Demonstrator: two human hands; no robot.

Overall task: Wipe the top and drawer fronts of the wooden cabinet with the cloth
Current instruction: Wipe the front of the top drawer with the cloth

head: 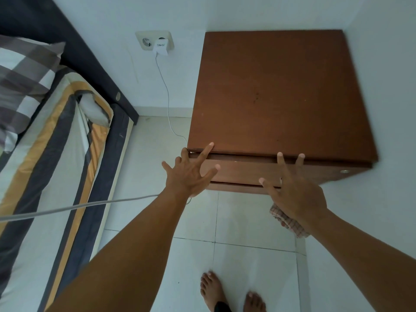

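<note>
The brown wooden cabinet stands in the room's corner, its bare top facing me. Its top drawer front shows below the top's front edge. My left hand is spread flat at the cabinet's front left corner, index fingertip on the top edge and thumb on the drawer front. My right hand reaches the drawer front with thumb, index and middle fingers straight. Its other fingers are hidden beneath it, where it holds the checked cloth, which hangs out under the palm.
A bed with a striped mattress and a checked pillow fills the left side. A white charger sits in a wall socket; its cable runs down to the floor. My bare feet stand on pale tiles.
</note>
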